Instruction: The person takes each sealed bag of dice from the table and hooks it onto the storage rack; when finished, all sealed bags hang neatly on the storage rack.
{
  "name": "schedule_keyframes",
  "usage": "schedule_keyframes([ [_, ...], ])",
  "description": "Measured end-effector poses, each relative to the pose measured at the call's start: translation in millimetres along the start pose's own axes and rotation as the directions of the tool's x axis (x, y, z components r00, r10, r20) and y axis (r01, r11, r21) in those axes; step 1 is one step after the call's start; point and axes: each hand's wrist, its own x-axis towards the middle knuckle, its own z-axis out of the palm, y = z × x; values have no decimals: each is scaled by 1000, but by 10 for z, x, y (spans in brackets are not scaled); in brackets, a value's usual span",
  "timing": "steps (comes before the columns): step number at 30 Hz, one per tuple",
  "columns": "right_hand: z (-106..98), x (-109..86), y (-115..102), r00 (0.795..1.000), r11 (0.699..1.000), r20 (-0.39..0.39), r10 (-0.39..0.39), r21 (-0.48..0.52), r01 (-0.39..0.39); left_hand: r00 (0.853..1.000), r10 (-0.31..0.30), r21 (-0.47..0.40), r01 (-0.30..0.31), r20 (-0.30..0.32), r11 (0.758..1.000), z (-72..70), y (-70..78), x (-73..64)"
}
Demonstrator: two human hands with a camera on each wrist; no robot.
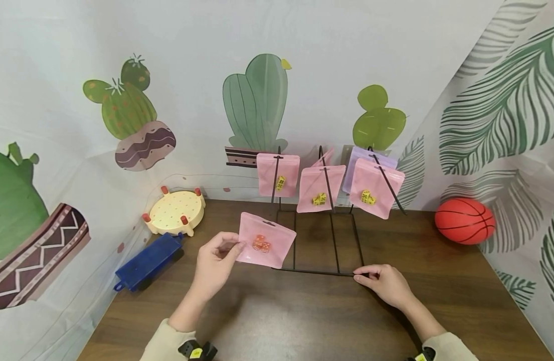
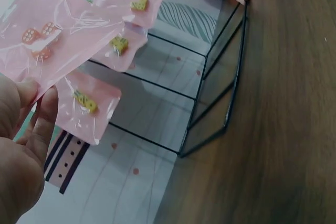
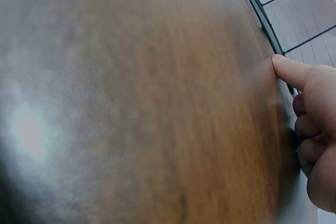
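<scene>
My left hand (image 1: 215, 263) pinches the left edge of a pink zip bag (image 1: 279, 246) between thumb and fingers. Orange dice (image 1: 261, 244) show through its front. The bag is held up in front of a black wire display rack (image 1: 317, 272), apart from the hooks. At the rack's front right corner, my right hand (image 1: 388, 287) grips the wire base; the right wrist view shows the thumb (image 3: 294, 72) on the bar with the other fingers curled. Pink bags with yellow dice hang on the left (image 1: 266, 175), middle (image 1: 309, 183) and right hooks, the right one before a purple bag (image 1: 355, 156).
A red toy basketball (image 1: 465, 220) sits at the table's back right. On the left are a cream round stand (image 1: 175, 210) with red-tipped legs and a blue oblong tray-like object (image 1: 148, 263). A cactus-printed cloth (image 1: 191, 125) rises behind the wooden table (image 1: 304, 321).
</scene>
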Motion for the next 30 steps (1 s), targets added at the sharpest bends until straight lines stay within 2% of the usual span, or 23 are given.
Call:
schedule_keyframes([
  [6,2,-2,-6,1000,1000,2,6,0,-6,997,-58,16,59,-53,998,79,74,11],
  [13,7,-2,-1,1000,1000,4,8,6,-8,992,-83,25,86,-91,996,145,350,14],
  [16,7,-3,3,1000,1000,2,5,5,-5,991,-89,24,92,-100,995,165,390,15],
  [19,7,-4,5,1000,1000,-1,-1,1,1,989,-97,15,99,-109,995,181,329,17],
  [25,8,-3,7,1000,1000,-2,-5,3,5,987,-113,-8,113,-117,994,208,70,30],
  [30,5,-1,9,1000,1000,-5,-5,4,5,989,-88,-25,86,-114,996,239,-2,66],
])
